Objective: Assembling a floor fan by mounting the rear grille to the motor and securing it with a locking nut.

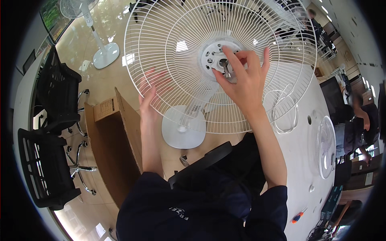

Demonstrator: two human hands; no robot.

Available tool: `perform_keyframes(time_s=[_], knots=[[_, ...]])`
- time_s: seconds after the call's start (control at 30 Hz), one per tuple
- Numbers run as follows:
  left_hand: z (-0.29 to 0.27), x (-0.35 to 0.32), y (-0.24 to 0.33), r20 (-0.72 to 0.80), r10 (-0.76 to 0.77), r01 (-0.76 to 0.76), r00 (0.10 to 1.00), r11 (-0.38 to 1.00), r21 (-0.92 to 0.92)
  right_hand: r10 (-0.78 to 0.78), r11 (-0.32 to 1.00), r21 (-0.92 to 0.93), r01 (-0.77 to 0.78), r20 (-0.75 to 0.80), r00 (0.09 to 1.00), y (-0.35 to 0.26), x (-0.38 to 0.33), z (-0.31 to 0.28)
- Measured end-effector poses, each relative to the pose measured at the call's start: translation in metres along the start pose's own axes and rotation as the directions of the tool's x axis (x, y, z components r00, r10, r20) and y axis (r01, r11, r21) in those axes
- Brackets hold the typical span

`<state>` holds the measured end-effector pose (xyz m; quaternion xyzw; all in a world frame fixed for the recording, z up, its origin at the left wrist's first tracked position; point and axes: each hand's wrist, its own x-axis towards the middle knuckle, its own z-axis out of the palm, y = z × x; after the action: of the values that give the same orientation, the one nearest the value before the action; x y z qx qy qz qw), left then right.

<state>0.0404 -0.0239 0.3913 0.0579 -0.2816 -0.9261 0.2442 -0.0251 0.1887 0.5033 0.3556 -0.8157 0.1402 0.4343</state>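
Observation:
A round white wire fan grille (181, 80) fills the upper middle of the view, in front of a white fan stand whose base (173, 134) rests on the floor. My left hand (149, 96) holds the grille's left rim, thumb on the near side and fingers behind the wires. Over the white hub plate (207, 60) is my right hand (247, 82), thumb and forefinger curved apart at the plate's edges and the other fingers raised. Between them the metal motor shaft (226, 68) sticks out through the plate's centre. Nothing shows in the right hand's grasp.
On the right, a white table (301, 156) bears a coiled white cord (287, 124), another fan grille (326, 146) and an orange-handled screwdriver (297, 217). An open cardboard box (114, 152) and black office chairs (46, 164) stand left. Another fan (106, 54) stands far left. People are at the far right.

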Motion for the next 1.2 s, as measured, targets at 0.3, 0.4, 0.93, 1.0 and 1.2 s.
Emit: perform_keyframes(time_s=[0.3, 0.4, 0.93, 1.0, 1.2], knots=[[0.006, -0.010, -0.003, -0.017, 0.209, -0.168, 0.978, 0.829, 0.533, 0.004, 0.998, 0.064, -0.004, 0.001, 1.000, 0.008, 0.002, 0.005], [-0.003, 0.001, -0.011, 0.055, 0.292, -0.262, 0.955, 0.741, 0.618, 0.013, 0.999, 0.031, -0.013, 0.005, 1.000, 0.012, 0.001, 0.004], [-0.005, 0.000, -0.022, 0.053, 0.315, -0.293, 0.947, 0.792, 0.536, -0.004, 1.000, -0.030, 0.003, -0.065, 0.998, 0.010, 0.001, 0.006], [-0.001, -0.002, -0.018, 0.039, 0.287, -0.264, 0.957, 0.807, 0.528, -0.073, 0.996, -0.046, 0.070, -0.060, 0.996, 0.015, -0.005, 0.008], [0.002, -0.004, -0.014, 0.017, 0.275, -0.238, 0.961, 0.797, 0.555, -0.001, 0.995, 0.104, 0.010, -0.080, 0.997, 0.010, -0.003, 0.013]])
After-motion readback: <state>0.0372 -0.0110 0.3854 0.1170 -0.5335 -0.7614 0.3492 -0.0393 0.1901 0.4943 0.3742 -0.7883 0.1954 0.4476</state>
